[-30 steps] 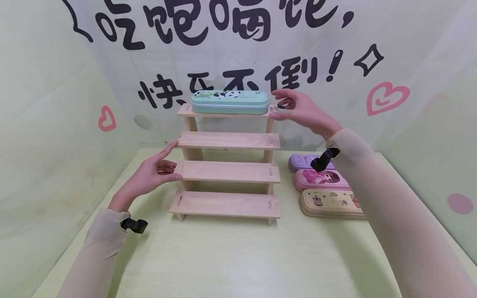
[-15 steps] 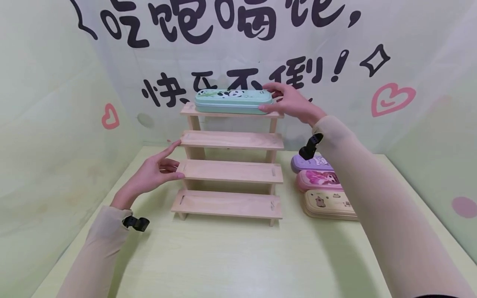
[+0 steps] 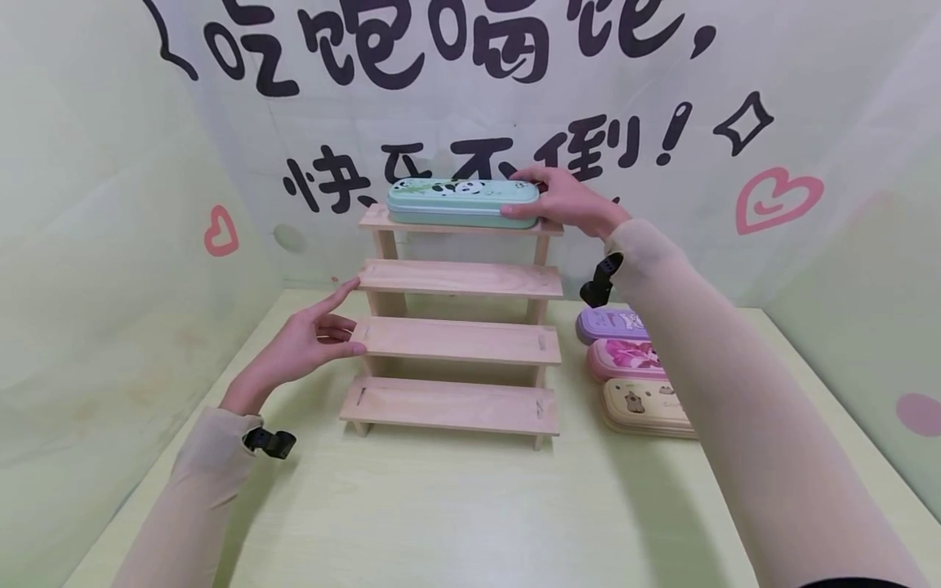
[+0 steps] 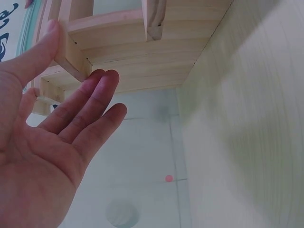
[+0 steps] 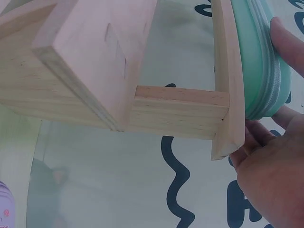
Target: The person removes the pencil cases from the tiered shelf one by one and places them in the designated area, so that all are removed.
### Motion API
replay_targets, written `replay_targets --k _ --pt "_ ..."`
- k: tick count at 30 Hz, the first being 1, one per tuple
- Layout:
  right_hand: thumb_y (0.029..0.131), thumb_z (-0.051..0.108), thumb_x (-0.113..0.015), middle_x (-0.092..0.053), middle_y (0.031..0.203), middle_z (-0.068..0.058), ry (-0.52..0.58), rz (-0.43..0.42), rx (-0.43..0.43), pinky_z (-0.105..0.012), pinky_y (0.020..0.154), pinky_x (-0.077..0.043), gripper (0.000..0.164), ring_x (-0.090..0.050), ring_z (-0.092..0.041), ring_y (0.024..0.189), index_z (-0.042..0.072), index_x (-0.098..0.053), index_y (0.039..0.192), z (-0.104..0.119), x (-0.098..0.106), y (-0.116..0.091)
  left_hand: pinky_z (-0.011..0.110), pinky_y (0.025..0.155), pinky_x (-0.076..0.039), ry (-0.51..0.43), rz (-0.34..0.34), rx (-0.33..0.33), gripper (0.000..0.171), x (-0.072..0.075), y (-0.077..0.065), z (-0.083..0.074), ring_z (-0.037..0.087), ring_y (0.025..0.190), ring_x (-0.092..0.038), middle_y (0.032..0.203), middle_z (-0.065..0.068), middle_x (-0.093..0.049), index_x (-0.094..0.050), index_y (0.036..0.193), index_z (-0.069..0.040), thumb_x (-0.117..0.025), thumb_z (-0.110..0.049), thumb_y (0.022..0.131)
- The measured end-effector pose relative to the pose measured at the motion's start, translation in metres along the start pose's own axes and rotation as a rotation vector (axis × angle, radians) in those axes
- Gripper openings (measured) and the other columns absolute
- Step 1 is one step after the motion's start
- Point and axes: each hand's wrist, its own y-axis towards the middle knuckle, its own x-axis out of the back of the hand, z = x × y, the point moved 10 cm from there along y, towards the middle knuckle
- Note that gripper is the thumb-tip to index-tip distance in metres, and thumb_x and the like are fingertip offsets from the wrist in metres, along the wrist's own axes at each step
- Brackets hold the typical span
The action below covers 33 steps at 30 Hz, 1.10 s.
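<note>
A four-tier wooden display rack point(image 3: 456, 339) stands on the table. On its top tier lies a mint-green pencil case point(image 3: 448, 208) with panda pictures and a zip. My right hand point(image 3: 573, 202) grips the right end of this case, thumb in front and fingers behind it. The right wrist view shows the thumb against the zipped side of the case point(image 5: 256, 61). At the rack's left side my left hand point(image 3: 294, 347) touches two tier ends, index finger at the second tier from the top and thumb at the third. Its other fingers extend loosely beside the rack in the left wrist view.
Right of the rack, purple point(image 3: 610, 324), pink point(image 3: 625, 359) and cream point(image 3: 647, 406) pencil cases lie in a row, partly hidden by my right sleeve point(image 3: 728, 367). A printed wall sheet point(image 3: 662, 245) hangs close behind the rack, and sheets close off both sides.
My right hand has moved left from beside the panda pencil case and now grips its right end. The left hand stays at the rack. The view has shifted slightly.
</note>
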Motion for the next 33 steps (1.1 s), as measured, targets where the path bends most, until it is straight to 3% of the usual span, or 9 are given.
replay_targets --k 11,21,33 --pt "0.093 0.028 -0.081 -0.053 0.138 -0.011 0.060 -0.005 -0.003 -0.032 0.104 -0.039 0.067 -0.047 -0.022 0.120 0.006 -0.052 0.150 -0.003 0.001 -0.004 0.047 0.098 -0.058 0.002 -0.001 0.006 0.103 -0.001 -0.001 0.001 0.029 0.107 -0.072 0.123 0.020 -0.072 -0.024 0.167 -0.044 -0.088 -0.022 0.090" --pt "0.093 0.028 -0.081 -0.051 0.143 -0.013 0.057 0.003 -0.020 -0.035 0.107 -0.038 0.075 -0.045 -0.024 0.125 0.007 -0.047 0.156 -0.005 0.002 -0.007 0.040 0.096 -0.059 0.006 -0.001 0.002 0.104 -0.001 -0.001 -0.002 0.028 0.106 -0.072 0.122 0.020 -0.072 -0.023 0.168 -0.043 -0.088 -0.022 0.090" --pt "0.092 0.020 -0.083 -0.054 0.135 -0.010 0.181 -0.074 -0.028 -0.030 0.099 -0.040 0.071 -0.047 -0.021 0.119 0.009 -0.051 0.154 -0.008 0.005 -0.011 0.040 0.096 -0.059 -0.009 0.000 0.011 0.104 -0.001 -0.002 0.000 0.028 0.106 -0.072 0.121 0.019 -0.073 -0.024 0.167 -0.044 -0.088 -0.022 0.089"
